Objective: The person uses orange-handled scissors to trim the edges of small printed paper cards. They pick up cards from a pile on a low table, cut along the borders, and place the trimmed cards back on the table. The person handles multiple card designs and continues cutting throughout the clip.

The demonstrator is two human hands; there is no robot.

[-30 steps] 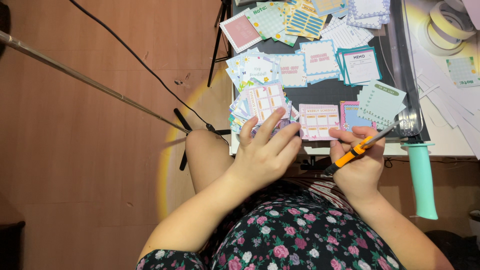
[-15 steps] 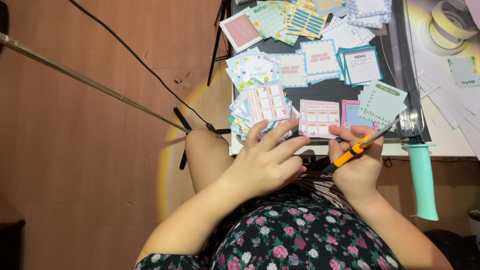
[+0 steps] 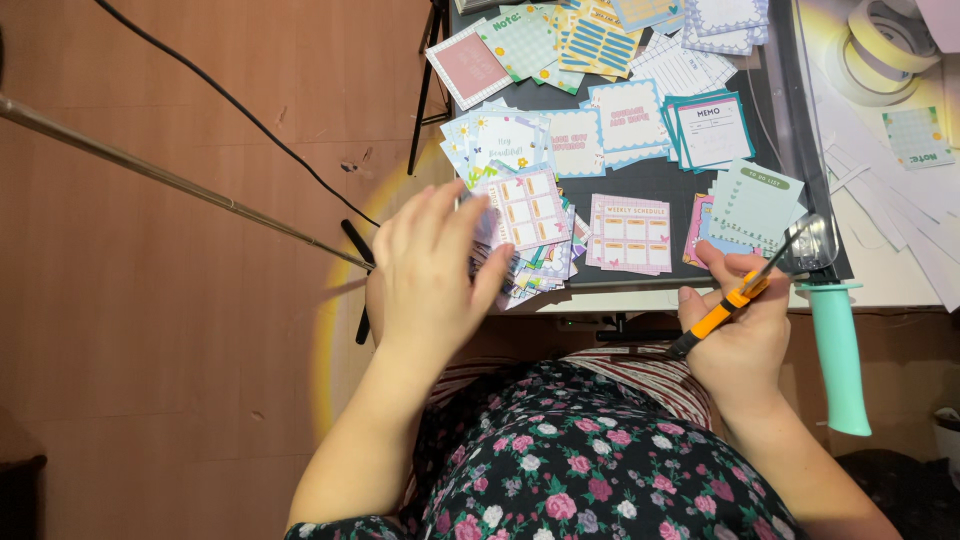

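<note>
Head view shows a dark cutting mat on the tabletop, strewn with pastel memo cards. At the mat's near left corner the left hand rests fingers spread, its grip apart, on a fanned card stack. Below the mat's near right edge the right hand has its grip clamped on an orange-handled craft knife, just beside a mint green handle.

Dark floral dress, bare forearms
</note>
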